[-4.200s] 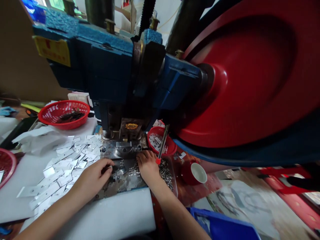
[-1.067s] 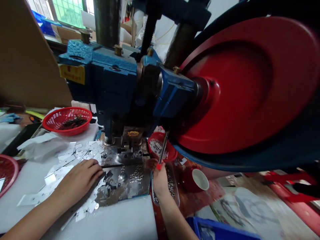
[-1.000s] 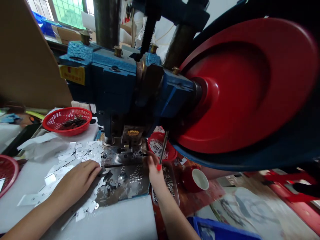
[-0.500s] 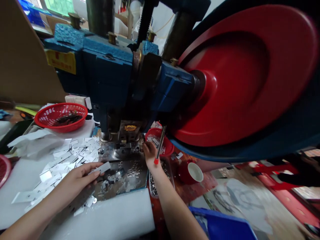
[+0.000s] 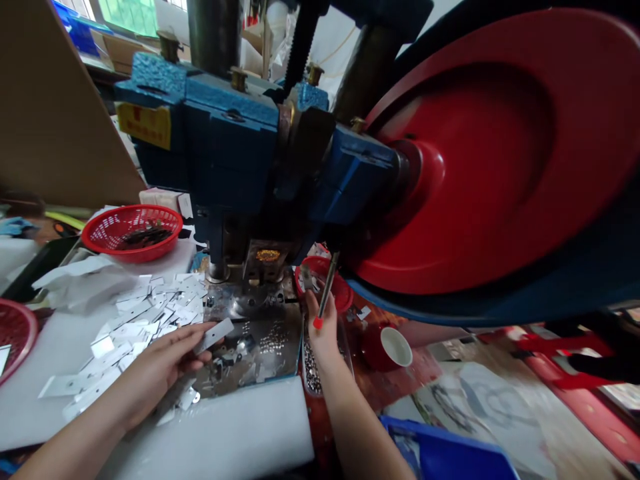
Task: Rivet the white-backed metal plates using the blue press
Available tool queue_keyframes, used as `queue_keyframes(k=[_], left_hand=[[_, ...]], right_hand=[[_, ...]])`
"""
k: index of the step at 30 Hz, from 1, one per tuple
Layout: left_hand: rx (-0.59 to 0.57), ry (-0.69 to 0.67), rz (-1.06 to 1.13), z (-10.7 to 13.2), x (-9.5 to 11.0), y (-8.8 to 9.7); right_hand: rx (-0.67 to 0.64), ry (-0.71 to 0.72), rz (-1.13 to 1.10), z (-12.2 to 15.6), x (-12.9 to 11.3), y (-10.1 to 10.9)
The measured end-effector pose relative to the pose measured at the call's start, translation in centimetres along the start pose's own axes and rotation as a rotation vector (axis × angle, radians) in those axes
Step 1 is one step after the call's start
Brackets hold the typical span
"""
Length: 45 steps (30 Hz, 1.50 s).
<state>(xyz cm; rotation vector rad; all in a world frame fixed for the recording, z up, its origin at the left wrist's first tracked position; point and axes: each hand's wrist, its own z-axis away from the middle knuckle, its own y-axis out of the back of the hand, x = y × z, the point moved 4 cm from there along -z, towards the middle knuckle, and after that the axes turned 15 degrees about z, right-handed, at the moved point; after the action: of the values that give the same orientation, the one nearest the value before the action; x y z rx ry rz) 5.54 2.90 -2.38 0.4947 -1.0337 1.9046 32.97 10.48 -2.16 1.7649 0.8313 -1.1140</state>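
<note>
My left hand [image 5: 167, 360] pinches a flat metal strip [image 5: 216, 335] with a small hole, just left of the press's die [image 5: 250, 301]. Loose metal strips [image 5: 145, 313] lie in a heap on the white sheet beside it. To the right of the die, my right hand [image 5: 324, 330] is closed on a small metal plate [image 5: 307, 275], held up at the near rim of a red basket [image 5: 341, 291]. A metal rod with a red tip [image 5: 319, 323] crosses in front of this hand and hides part of its fingers.
The blue press [image 5: 230, 147] and its big red flywheel [image 5: 480, 153] fill the upper view. Small cut pieces [image 5: 273, 339] litter the metal bed. A tray of bits [image 5: 313, 373], a red cup [image 5: 380, 347] and a blue bin [image 5: 450, 453] stand right; a red basket [image 5: 135, 250] stands left.
My right hand has moved from the die to the right, with a small metal plate now showing in its fingers. The left hand's strip has come up and right slightly; the view has shifted a little.
</note>
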Motion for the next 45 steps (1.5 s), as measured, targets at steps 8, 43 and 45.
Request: queue_keyframes(k=[8, 43, 45], left_hand=[[-0.027, 0.030, 0.097, -0.6, -0.4, 0.1], [-0.096, 0.038, 0.080, -0.7, -0.4, -3.4], [-0.117, 0.001, 0.065, -0.7, -0.2, -4.0]], right_hand=[[-0.525, 0.601, 0.978, 6.1, -2.7, -4.9], [-0.353, 0.521, 0.371, 2.7, -5.5, -4.6], [-0.436, 0.622, 0.394, 3.8, -6.3, -4.7]])
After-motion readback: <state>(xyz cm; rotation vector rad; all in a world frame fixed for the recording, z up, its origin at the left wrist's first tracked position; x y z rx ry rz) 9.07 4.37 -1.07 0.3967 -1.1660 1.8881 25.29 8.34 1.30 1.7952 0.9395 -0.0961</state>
